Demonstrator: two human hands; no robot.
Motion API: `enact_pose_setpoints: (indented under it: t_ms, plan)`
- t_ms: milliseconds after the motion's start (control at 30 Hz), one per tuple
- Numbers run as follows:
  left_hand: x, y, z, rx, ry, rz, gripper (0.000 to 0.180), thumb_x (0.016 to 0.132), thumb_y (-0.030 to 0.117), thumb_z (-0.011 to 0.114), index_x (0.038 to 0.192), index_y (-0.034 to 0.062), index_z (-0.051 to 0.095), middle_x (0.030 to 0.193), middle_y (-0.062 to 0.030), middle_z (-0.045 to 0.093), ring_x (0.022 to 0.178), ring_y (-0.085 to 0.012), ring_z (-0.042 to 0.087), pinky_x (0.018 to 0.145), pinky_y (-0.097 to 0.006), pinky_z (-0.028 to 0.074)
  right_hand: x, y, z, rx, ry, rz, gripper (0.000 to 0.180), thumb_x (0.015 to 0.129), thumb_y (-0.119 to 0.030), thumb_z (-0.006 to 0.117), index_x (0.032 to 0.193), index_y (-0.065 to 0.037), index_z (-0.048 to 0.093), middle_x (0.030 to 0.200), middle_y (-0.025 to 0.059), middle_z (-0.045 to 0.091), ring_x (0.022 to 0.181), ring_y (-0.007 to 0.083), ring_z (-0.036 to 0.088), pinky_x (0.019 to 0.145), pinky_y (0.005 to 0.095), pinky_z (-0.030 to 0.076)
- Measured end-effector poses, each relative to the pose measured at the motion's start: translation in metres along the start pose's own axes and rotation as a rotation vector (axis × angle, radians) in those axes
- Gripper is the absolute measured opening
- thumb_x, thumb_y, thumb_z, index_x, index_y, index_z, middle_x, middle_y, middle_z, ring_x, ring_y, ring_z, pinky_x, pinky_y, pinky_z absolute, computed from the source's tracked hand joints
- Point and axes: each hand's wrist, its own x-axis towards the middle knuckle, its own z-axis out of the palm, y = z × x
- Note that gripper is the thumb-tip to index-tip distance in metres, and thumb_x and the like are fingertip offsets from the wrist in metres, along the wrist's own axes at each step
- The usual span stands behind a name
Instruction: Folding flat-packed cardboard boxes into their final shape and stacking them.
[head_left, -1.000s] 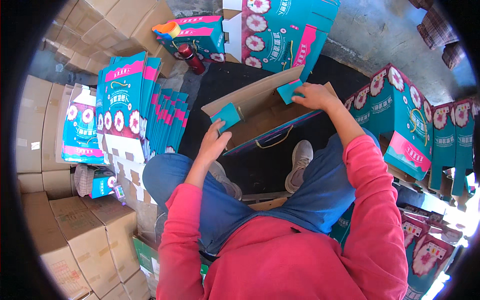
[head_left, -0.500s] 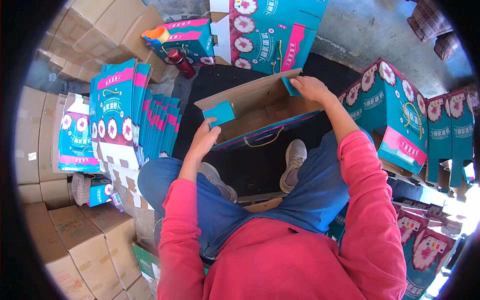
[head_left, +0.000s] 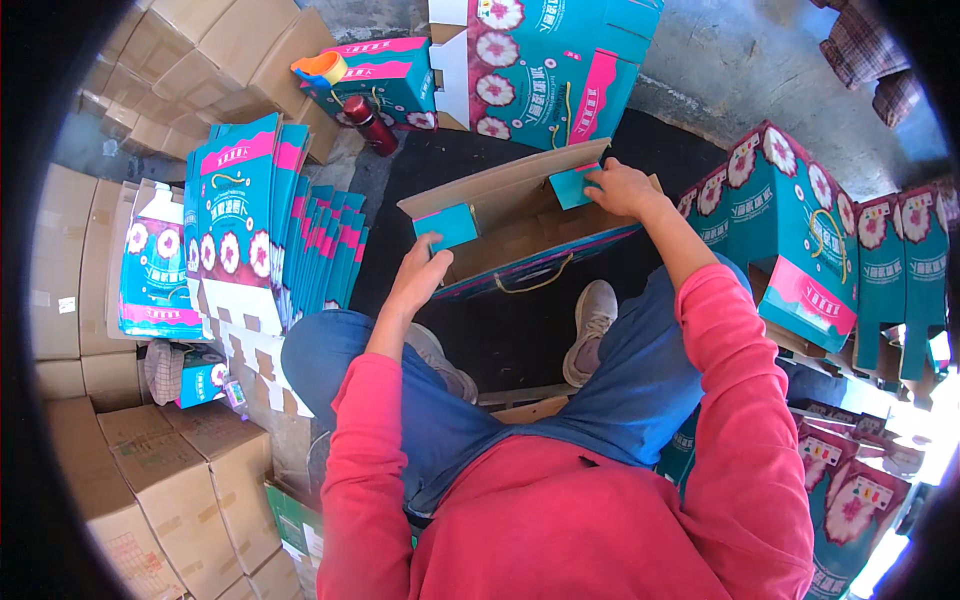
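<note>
In front of my feet stands an open gift carton (head_left: pixel 545 225) with a bare brown inside and a thin yellow cord handle (head_left: pixel 535 284) on its near side. At its left end my left hand (head_left: pixel 420 272) is closed at the edge of a small teal side flap (head_left: pixel 452 228). Across the opening my right hand (head_left: pixel 620 190) has its fingers bent onto the edge of the right teal flap (head_left: pixel 571 188). Both flaps lean inward over the opening. The far long panel (head_left: pixel 500 181) stands up, tilted back.
Flat teal cartons (head_left: pixel 235 215) lean in a stack on the left, beside brown boxes (head_left: pixel 180 475). A red flask (head_left: pixel 370 125) and an orange tape roll (head_left: pixel 320 68) are at the back left. Made-up teal cartons (head_left: pixel 790 225) stand on the right. Underneath lies a black mat (head_left: pixel 500 350).
The right flap has swung further inward, and my right hand has moved slightly down with it. My left hand stays at the left flap, with little movement.
</note>
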Motion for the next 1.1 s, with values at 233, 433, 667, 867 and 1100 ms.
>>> enact_pose_setpoints:
  t_ms: [233,433,667,867,1100]
  plan:
    - [-0.003,0.005,-0.004,-0.097,-0.072,-0.096,0.059,0.089,0.033,0.057,0.136,-0.002,0.052,0.143,-0.0249,0.053,0.137,-0.035,0.048,0.112,-0.04,0.036,0.0,0.001,-0.018,0.177,0.305,-0.113,0.027,0.097,-0.031,0.058,0.11,-0.011,0.069,0.111,0.0159,0.066,0.108,0.0344,0.064,0.09,0.0474,0.054]
    - [-0.005,0.008,-0.002,0.006,0.025,-0.001,0.064,0.085,0.033,0.058,0.135,-0.007,0.052,0.123,-0.0265,0.064,0.096,-0.0305,0.07,0.091,-0.04,0.051,0.003,-0.019,-0.035,0.16,0.783,-0.173,0.026,0.088,-0.021,0.069,0.109,-0.008,0.06,0.101,0.0148,0.063,0.093,0.0362,0.067,0.079,0.0462,0.056]
    - [0.003,-0.009,0.0,0.051,0.079,0.064,0.064,0.085,0.033,0.058,0.136,-0.0064,0.052,0.125,-0.0261,0.064,0.093,-0.0294,0.07,0.09,-0.039,0.051,-0.001,-0.022,-0.036,0.106,0.692,-0.038,0.032,0.085,-0.022,0.073,0.104,-0.005,0.054,0.099,0.0146,0.06,0.089,0.0358,0.067,0.072,0.0453,0.057]
    - [0.002,-0.004,0.003,0.021,0.06,0.049,0.064,0.085,0.034,0.057,0.136,-0.0056,0.053,0.129,-0.0259,0.062,0.094,-0.03,0.07,0.092,-0.039,0.051,-0.005,-0.023,-0.036,0.058,0.716,-0.095,0.023,0.087,-0.025,0.07,0.092,-0.004,0.062,0.094,0.0147,0.059,0.081,0.0352,0.068,0.068,0.0458,0.057]
    - [-0.003,0.01,0.0,-0.062,-0.029,-0.039,0.059,0.089,0.034,0.057,0.135,-0.0019,0.053,0.146,-0.0252,0.049,0.139,-0.0351,0.045,0.115,-0.039,0.033,-0.003,-0.028,-0.015,0.086,0.546,-0.056,0.031,0.094,-0.033,0.061,0.089,-0.003,0.069,0.094,0.0184,0.067,0.089,0.0356,0.07,0.075,0.0477,0.057]
